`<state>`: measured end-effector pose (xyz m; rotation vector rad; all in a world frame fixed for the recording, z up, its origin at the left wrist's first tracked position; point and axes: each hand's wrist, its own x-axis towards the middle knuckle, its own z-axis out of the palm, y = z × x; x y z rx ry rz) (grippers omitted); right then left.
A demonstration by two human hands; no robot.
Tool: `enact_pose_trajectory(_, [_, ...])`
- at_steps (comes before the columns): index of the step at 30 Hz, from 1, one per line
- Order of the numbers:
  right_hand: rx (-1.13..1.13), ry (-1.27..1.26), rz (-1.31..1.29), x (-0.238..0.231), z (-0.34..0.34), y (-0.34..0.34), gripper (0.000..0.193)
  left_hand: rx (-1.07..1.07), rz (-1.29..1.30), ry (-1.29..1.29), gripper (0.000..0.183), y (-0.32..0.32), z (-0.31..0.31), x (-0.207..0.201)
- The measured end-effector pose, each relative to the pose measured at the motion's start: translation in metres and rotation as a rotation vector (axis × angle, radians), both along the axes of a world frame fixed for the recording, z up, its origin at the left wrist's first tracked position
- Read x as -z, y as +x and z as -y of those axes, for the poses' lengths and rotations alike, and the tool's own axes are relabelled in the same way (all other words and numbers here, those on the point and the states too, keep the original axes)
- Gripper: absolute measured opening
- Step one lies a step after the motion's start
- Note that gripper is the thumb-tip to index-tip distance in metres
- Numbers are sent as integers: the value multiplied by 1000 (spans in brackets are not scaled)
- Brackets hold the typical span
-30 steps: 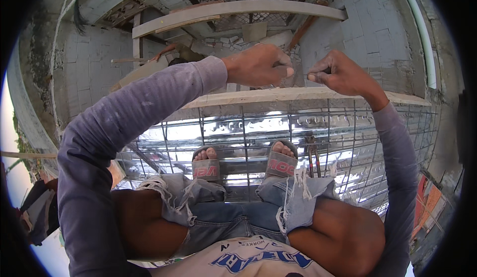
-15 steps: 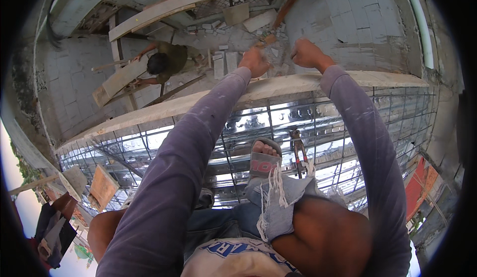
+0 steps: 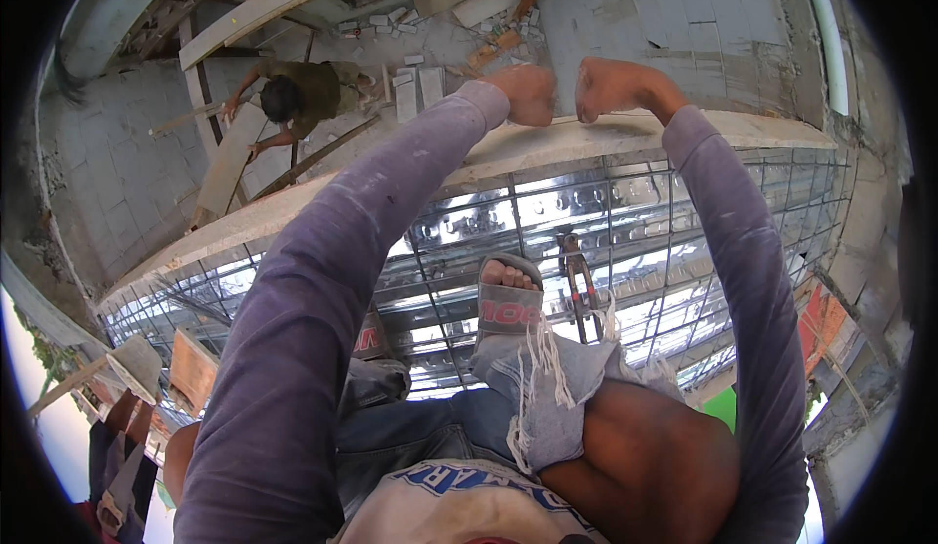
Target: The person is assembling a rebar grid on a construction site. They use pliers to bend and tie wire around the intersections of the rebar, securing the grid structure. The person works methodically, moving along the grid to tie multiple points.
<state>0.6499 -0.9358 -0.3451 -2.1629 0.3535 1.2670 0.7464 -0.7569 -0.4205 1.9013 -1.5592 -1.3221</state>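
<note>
Both my hands are out past the edge of a long pale wooden board [image 3: 596, 144]. My left hand [image 3: 526, 95] is closed, fingers curled in, just beyond the board. Close to its right, my right hand [image 3: 618, 90] is also closed, bent inward at the wrist. Whatever the fists hold, if anything, does not show, and the left one is slightly blurred. On this side of the board, a grid of thin steel bars [image 3: 445, 295] lies over shiny ribbed metal sheet. A pair of long-handled pincers [image 3: 575, 275] rests there beside my sandalled foot [image 3: 510, 295].
Well below, another person [image 3: 303, 95] bends over with both hands at a plank [image 3: 230, 158]. Broken blocks [image 3: 430, 85] and rubble litter that lower floor. A long beam [image 3: 283, 7] crosses above it. A shovel [image 3: 132, 363] and a brown board [image 3: 192, 368] are at left.
My fists have come closer together, and the right wrist has bent inward. The view has shifted a little. Below, the other person's plank has swung to a steeper angle.
</note>
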Motion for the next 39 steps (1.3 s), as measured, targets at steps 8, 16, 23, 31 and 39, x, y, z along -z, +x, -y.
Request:
enact_pose_trajectory(8, [172,100,68,0,-3,-2,25,-71,-157,219,39,12,30,29])
enact_pose_trajectory(16, [259,91,93,-15,-21,-2,13,-264,-207,373,31,-5,31,55])
enact_pose_trajectory(23, [261,92,122,6,-14,-10,16,-330,93,411,66,-43,59,64])
enact_pose_trajectory(31, [271,102,184,-1,-9,-22,24,-442,-178,338,52,-26,1,17])
enact_pose_trajectory(39, [193,97,143,-1,-12,-11,29,-508,-213,319,37,-17,-27,26])
